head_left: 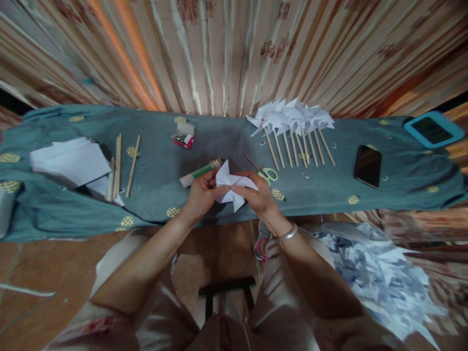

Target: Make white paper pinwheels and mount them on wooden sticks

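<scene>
Between my two hands, over the front edge of the cloth-covered table, is a white paper pinwheel (231, 196) with its pointed blades spread. My left hand (202, 194) pinches its left side, and my right hand (256, 193) grips the right side with the thumb near the centre. No stick shows on this pinwheel. Just behind my left hand lies a green and pale roll (200, 171), partly covered by the fingers. Scissors (268, 174) with light green handles rest behind my right hand. Farther back stands an opened small red and white box (184, 136) of metal pins or tacks.
Several finished pinwheels (292, 117) on wooden sticks lie in a row at the back right. A phone (367, 165) and a blue-framed device (433, 129) are farther right. White paper sheets (73, 158) and loose sticks (117, 165) lie left. A heap of paper pieces (380, 273) sits below right.
</scene>
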### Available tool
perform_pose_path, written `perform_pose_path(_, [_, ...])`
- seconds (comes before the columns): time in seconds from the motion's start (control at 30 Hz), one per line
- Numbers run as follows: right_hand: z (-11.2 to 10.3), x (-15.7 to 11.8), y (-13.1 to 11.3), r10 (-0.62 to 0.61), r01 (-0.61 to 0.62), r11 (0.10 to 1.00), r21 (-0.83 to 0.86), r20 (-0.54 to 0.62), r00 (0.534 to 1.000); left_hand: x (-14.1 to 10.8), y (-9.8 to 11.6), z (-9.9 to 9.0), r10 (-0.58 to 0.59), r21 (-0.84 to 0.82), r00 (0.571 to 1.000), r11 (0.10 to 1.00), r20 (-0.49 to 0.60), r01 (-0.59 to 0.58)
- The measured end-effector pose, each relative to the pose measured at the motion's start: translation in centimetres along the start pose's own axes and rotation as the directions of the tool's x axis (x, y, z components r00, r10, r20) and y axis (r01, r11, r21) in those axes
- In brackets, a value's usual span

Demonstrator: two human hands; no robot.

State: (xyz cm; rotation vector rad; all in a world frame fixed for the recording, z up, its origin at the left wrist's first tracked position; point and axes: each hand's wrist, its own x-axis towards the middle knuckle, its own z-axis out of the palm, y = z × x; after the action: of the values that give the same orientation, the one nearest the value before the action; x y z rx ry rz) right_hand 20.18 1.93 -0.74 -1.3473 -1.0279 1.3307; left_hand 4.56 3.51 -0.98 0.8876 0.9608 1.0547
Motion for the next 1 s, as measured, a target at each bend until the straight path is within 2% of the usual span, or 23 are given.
perform_pose_path(0.27, [-0.1,0.1,0.2,-0.027,0.027,1.000,-0.009,-0.031,0.999,0.0,0.2,0.5,-0.035,-0.026,0.999,0.999,-0.038,0.034])
perform_pose_path(0.5, [-1.3,0.1,-0.4,-0.063,0.063,0.998,-0.006,-0.059,0.996,0.8,0.2,1.9,0.014,-0.008,1.000,1.000,-0.006,-0.014])
perform_pose_path(0.77, [-3.2,0.1,-1.0,-0.043,0.069,0.986,0.151,-0.165,0.985,2.6,0.5,4.7,0.036,0.011,0.998,0.999,0.047,-0.036])
perform_pose_path(1.0, [-3.7,0.0,-1.4,-0.008,0.048,0.974,0.221,-0.175,0.985,3.1,0.8,5.5,0.042,0.049,0.998,0.998,0.049,-0.044])
